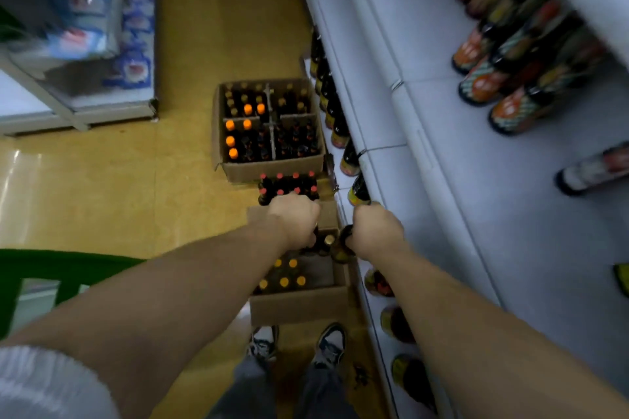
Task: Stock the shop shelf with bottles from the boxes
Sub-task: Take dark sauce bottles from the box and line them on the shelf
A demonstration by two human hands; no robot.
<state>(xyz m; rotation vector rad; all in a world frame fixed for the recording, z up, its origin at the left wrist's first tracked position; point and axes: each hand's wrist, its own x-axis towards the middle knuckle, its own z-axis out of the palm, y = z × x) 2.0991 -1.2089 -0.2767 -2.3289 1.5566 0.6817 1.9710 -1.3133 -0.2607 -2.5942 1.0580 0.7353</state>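
My right hand (374, 231) grasps a dark bottle (340, 248) over the near box (299, 306) at six o'clock. My left hand (294, 218) curls down beside it; I cannot tell what it holds. A fuller box (231, 167) sits at twelve o'clock, the shelf (459, 180) at three.

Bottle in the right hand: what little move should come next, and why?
Probably swing the right hand a bit sideways and stand its bottle on the low shelf. The fingers already grip it, it looks lifted above the box, and a row of similar dark bottles stands on that shelf just beside the hand.
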